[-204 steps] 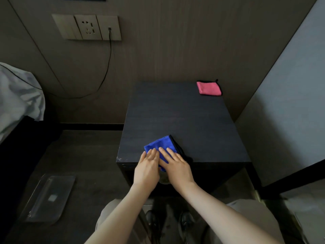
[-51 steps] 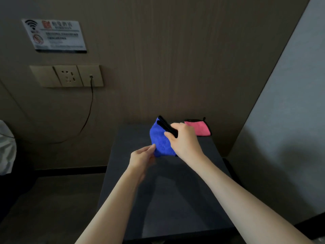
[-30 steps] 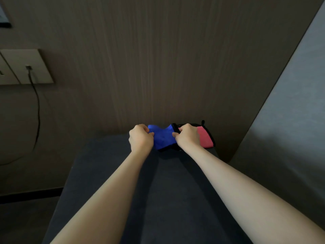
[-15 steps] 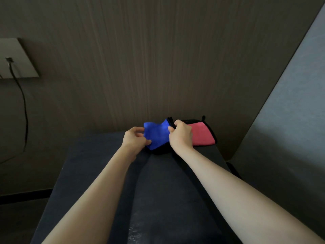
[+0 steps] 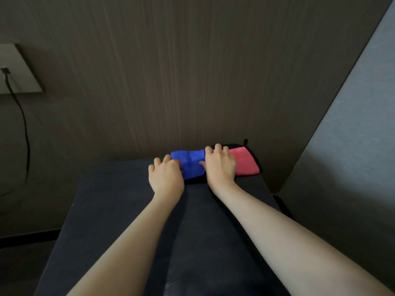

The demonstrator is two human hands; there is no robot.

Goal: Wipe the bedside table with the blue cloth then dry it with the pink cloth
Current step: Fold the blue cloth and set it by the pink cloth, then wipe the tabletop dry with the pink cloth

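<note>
The blue cloth [image 5: 190, 163] lies folded flat at the far edge of the dark bedside table [image 5: 119, 212], against the wall. The pink cloth [image 5: 245, 162], edged in black, lies right beside it toward the corner. My left hand [image 5: 165, 178] rests with fingers spread on the blue cloth's left edge. My right hand [image 5: 220, 165] lies flat with fingers apart over the seam between the two cloths, covering the blue cloth's right end and the pink cloth's left end. Neither hand grips anything.
A wood-grain wall [image 5: 171, 71] rises directly behind the table. A grey panel [image 5: 352, 135] closes off the right side. A socket plate [image 5: 19, 71] with a black cable [image 5: 24, 129] hanging from it is on the wall at the left.
Both hands held the blue cloth off the table half a second ago. It now lies flat beside the pink cloth, and both hands have opened and rest on top.
</note>
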